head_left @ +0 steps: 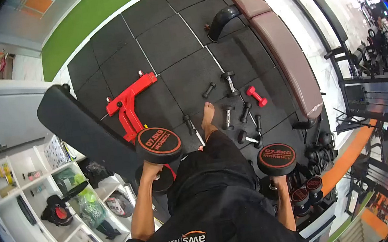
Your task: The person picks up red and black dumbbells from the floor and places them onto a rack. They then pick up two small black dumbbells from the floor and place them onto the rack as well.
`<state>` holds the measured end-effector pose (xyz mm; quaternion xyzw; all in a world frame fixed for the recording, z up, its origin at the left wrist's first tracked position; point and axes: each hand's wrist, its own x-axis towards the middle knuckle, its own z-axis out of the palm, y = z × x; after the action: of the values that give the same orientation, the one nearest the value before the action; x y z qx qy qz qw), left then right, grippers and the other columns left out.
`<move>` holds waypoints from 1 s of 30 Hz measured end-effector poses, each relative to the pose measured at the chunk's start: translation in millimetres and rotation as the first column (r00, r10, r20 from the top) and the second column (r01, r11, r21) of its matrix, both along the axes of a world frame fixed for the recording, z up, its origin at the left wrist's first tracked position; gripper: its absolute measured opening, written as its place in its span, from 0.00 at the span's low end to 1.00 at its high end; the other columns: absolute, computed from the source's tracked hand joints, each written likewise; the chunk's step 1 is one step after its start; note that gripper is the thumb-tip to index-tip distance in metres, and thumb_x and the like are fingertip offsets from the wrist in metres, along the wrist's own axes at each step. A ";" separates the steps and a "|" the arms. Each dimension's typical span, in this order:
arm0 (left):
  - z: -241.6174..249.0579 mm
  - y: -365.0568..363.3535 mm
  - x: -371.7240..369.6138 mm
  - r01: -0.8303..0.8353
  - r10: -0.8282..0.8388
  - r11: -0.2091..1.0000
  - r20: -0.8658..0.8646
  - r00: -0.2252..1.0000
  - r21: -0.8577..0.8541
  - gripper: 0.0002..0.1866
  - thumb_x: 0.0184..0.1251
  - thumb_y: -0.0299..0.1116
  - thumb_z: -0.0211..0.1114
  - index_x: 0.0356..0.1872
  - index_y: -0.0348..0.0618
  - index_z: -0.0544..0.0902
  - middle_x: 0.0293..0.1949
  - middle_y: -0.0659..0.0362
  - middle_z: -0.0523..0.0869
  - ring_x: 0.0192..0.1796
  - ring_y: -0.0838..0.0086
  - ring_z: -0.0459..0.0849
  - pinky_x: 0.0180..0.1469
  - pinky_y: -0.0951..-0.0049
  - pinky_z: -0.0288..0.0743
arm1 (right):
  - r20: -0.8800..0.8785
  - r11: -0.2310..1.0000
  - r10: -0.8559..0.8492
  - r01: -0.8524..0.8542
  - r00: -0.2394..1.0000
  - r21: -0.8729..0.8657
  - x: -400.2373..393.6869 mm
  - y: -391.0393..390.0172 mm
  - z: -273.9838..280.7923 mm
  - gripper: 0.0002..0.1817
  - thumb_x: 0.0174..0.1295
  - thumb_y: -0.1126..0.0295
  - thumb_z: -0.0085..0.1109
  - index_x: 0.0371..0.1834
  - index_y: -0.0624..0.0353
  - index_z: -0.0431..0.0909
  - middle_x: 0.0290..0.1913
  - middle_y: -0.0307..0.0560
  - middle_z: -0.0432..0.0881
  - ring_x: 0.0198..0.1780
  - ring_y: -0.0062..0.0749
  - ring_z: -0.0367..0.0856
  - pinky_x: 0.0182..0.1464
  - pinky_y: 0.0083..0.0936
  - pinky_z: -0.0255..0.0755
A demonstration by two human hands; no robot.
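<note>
My left hand (151, 170) is closed around the handle of a black round-headed dumbbell (159, 144). Its upper end face has an orange ring and reads 07.5KG IRONBULL; the other head shows partly below the hand. On the other side of my body, my right hand (280, 183) grips a matching 7.5 kg dumbbell (277, 158). Its lower head is mostly hidden by the hand and my dark clothing. Both dumbbells are held off the floor, beside my thighs. One bare foot (208, 113) is visible on the mat.
Several small dumbbells lie ahead on the black floor tiles (185, 40), including a red one (256, 96). A black bench (79, 119) with a red frame (129, 99) is on the left, near white shelves (43, 186). A brown bench (287, 53) stands right. More dumbbells (301, 197) sit lower right.
</note>
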<state>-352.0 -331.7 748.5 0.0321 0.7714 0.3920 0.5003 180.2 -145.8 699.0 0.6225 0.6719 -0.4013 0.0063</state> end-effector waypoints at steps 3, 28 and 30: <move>8.8 38.7 -14.7 0.024 -0.024 1.000 0.002 1.000 0.001 0.09 0.62 0.24 0.64 0.43 0.42 0.81 0.21 0.65 0.77 0.17 0.83 0.70 0.17 0.79 0.60 | 0.055 0.871 -0.410 0.409 0.910 -0.271 -53.9 21.3 39.4 0.09 0.60 0.69 0.56 0.22 0.58 0.76 0.18 0.40 0.75 0.21 0.31 0.75 0.27 0.32 0.68; -33.4 -7.8 26.2 0.006 -0.002 0.999 0.091 0.996 -0.047 0.03 0.64 0.26 0.64 0.37 0.40 0.80 0.21 0.65 0.76 0.18 0.82 0.71 0.16 0.79 0.61 | 0.210 0.984 0.171 -0.180 0.963 0.020 106.7 -55.6 56.9 0.18 0.63 0.62 0.60 0.55 0.54 0.80 0.59 0.51 0.81 0.60 0.50 0.76 0.59 0.44 0.71; -40.6 -13.7 30.2 0.056 -0.052 0.992 0.039 0.998 -0.111 0.07 0.62 0.24 0.64 0.41 0.39 0.81 0.24 0.65 0.78 0.18 0.82 0.71 0.16 0.79 0.61 | 0.139 0.994 0.086 -0.093 0.987 0.048 100.7 -49.1 85.7 0.18 0.62 0.63 0.61 0.55 0.54 0.81 0.58 0.51 0.82 0.60 0.51 0.76 0.59 0.43 0.72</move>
<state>-321.8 -345.4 707.9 0.0178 0.7819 0.3349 0.5255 280.9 -194.9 784.7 0.6176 0.7079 -0.3385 0.0532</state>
